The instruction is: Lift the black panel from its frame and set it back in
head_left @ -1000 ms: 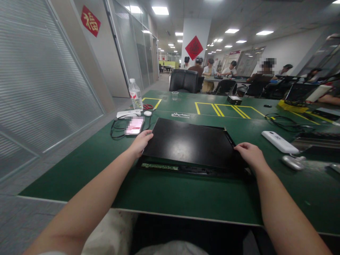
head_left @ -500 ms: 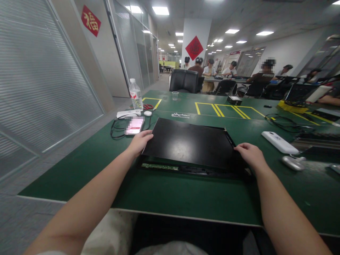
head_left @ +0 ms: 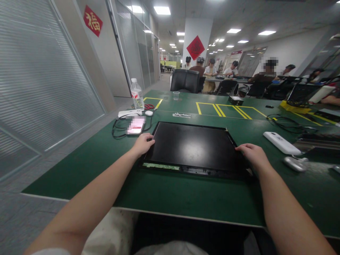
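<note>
Dark panel (head_left: 186, 145) — pinched by its edges, gently now!
Left hand (head_left: 143, 144) and right hand (head_left: 251, 155), nearly closed, grip opposite sides as it lies within the black frame (head_left: 209, 172) on the green table (head_left: 186, 198); probably light, stiff, crackable — best held there, clear of the circuit strip (head_left: 160, 166).

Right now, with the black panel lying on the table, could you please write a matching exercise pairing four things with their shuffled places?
Things
1. Left hand
2. Right hand
3. Green strip
4. Clear cup

Places
A. near the far edge of the table
B. by the left edge of the black panel
C. along the panel's near edge, toward the left
D. by the panel's right edge

Pairs: 1-B, 2-D, 3-C, 4-A
</note>
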`<state>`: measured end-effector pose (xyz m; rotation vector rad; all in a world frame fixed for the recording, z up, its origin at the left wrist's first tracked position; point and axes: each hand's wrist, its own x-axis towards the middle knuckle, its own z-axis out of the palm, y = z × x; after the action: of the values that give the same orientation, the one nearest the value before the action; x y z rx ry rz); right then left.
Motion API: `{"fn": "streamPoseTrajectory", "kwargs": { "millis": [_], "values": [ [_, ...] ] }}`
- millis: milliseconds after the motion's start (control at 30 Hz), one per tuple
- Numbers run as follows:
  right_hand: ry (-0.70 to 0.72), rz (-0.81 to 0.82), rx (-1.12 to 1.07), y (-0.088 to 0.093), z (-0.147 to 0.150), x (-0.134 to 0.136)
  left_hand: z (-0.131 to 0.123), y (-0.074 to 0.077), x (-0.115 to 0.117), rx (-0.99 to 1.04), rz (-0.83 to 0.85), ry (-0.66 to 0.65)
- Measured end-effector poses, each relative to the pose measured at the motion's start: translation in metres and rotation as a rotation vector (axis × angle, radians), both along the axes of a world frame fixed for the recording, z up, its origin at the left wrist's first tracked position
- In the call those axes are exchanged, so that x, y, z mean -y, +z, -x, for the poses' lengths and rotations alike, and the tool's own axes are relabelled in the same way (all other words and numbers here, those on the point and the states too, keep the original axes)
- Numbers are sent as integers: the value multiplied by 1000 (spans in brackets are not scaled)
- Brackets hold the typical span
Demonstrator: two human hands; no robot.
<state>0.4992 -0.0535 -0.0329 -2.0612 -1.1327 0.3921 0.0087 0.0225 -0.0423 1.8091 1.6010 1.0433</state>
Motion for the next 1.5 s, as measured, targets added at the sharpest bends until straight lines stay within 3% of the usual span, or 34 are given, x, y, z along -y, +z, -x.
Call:
{"fn": "streamPoseTrajectory", "kwargs": {
  "millis": [633,1200,1333,1500],
  "values": [
    [2,-17,7,0,2,0,-6,9,8,-2,24,34],
    [-2,24,47,11,11,5,-5,11,9,-317,-49,19],
    [-13,38,50,11,12,6,-3,15,12,-290,-54,-36],
    [-33,39,88,14,15,6,2,27,19,-334,-86,-194]
  ]
}}
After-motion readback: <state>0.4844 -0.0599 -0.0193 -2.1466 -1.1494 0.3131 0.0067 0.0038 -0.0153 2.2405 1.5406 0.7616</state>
